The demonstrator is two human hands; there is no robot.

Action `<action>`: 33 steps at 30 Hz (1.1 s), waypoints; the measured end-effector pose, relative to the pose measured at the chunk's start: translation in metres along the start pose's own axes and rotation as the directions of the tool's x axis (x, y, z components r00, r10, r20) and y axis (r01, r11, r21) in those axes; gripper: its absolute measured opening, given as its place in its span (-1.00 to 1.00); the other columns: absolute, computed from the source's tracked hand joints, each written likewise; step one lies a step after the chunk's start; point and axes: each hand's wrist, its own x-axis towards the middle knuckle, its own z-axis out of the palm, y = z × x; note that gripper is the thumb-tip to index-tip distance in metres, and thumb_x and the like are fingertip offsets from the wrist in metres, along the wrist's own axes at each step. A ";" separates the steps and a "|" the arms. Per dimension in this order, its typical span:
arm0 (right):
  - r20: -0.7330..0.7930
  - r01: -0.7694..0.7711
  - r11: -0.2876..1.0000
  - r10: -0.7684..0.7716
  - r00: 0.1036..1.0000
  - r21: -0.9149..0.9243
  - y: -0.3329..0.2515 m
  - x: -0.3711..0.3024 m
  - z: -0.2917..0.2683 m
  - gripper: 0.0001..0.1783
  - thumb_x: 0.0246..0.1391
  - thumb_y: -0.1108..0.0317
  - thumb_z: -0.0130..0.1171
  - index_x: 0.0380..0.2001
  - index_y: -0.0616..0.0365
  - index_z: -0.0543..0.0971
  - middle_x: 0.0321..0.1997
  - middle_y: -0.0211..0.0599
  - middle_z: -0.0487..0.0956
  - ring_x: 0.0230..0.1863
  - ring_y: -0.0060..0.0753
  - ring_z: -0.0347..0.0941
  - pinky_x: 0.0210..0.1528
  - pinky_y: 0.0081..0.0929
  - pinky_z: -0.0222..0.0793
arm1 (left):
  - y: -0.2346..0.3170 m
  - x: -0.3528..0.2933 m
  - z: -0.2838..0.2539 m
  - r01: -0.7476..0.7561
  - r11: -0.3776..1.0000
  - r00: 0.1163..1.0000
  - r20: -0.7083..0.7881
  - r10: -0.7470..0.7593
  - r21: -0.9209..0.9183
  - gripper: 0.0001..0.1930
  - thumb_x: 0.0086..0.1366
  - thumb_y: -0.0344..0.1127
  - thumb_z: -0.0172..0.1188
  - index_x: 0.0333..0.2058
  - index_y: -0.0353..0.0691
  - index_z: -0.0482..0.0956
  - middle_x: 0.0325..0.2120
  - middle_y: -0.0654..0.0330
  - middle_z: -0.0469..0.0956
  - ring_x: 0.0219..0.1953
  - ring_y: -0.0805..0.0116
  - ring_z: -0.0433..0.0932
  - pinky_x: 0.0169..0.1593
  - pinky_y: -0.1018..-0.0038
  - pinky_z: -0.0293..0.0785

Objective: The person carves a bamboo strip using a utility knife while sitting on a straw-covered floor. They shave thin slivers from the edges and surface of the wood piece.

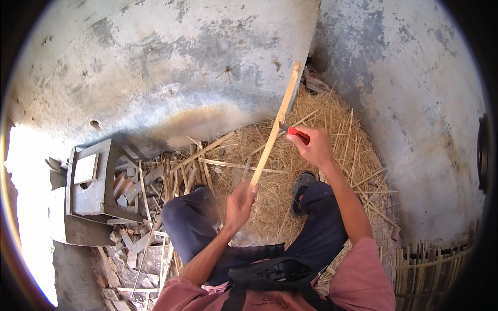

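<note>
Red-handled, the knife (pixel 299 136) sits in the right hand (pixel 315 149), whose fingers are closed around it. Its blade appears to touch the pale strip (pixel 267 153), just up and to the left of that fist. I read the left hand (pixel 239 207) as wrapped round the strip's lower end, with no gap that I can make out.

From the left hand, the strip's long axis runs away from the body and leans right; a small raised curl (pixel 280 118) stands at the blade. Of the 2 hands, the right is nearer that contact. I judge that everything turns on the angle here: the blade comes in from the right, across the axis.

Farther out, the strip's tip shows in front of the left wall (pixel 171 67), near its edge; I cannot tell whether they touch. To the right I have more room, over the straw (pixel 350 150), before the right wall (pixel 410 88). The wooden stool (pixel 106 179) stands well apart on the left, and the knees (pixel 184 215) flank the space below, 1 per side
</note>
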 end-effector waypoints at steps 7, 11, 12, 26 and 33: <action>0.015 -0.066 0.997 0.066 0.998 0.037 0.014 0.008 -0.008 -0.62 0.21 0.07 0.40 -0.18 0.21 0.78 -0.53 -0.10 0.67 -0.55 -0.23 0.56 -0.43 -0.33 0.39 | 0.001 -0.002 0.001 -0.001 1.000 1.000 0.021 0.001 -0.011 -0.71 0.56 -0.16 0.21 -0.09 -0.32 0.66 -0.56 0.42 0.42 -0.49 0.66 0.32 -0.45 0.55 0.26; -0.021 -0.100 0.995 0.100 0.995 0.033 0.035 0.012 -0.010 -0.60 0.22 0.05 0.40 -0.16 0.21 0.78 -0.54 -0.16 0.65 -0.55 -0.36 0.52 -0.42 -0.39 0.35 | -0.002 -0.003 -0.003 -0.017 0.996 0.999 0.036 0.014 0.085 -0.71 0.55 -0.16 0.22 -0.06 -0.32 0.65 -0.59 0.39 0.42 -0.52 0.64 0.32 -0.48 0.51 0.24; -0.036 -0.114 0.992 0.116 0.993 0.054 0.041 0.013 -0.010 -0.59 0.22 0.04 0.40 -0.16 0.21 0.78 -0.55 -0.18 0.64 -0.55 -0.39 0.50 -0.43 -0.39 0.33 | -0.002 -0.004 -0.004 -0.023 0.993 0.999 0.042 0.018 0.118 -0.70 0.55 -0.16 0.23 -0.05 -0.32 0.65 -0.60 0.39 0.41 -0.53 0.64 0.31 -0.49 0.50 0.23; -0.089 -0.219 0.976 0.219 0.972 0.005 0.079 0.024 -0.035 -0.54 0.21 -0.03 0.38 -0.15 0.19 0.79 -0.56 -0.26 0.62 -0.53 -0.41 0.44 -0.40 -0.34 0.28 | -0.003 -0.006 -0.005 -0.042 0.979 0.995 0.094 0.023 0.202 -0.74 0.53 -0.17 0.23 -0.08 -0.28 0.63 -0.69 0.29 0.37 -0.60 0.59 0.27 -0.54 0.42 0.16; -0.115 -0.265 0.963 0.259 0.959 -0.038 0.086 0.026 -0.045 -0.54 0.22 -0.03 0.37 -0.10 0.17 0.79 -0.50 -0.20 0.69 -0.48 -0.39 0.53 -0.36 -0.36 0.37 | 0.005 -0.008 -0.007 -0.029 0.973 0.991 0.132 -0.002 0.231 -0.74 0.53 -0.17 0.23 -0.11 -0.28 0.62 -0.69 0.24 0.40 -0.62 0.57 0.28 -0.54 0.39 0.19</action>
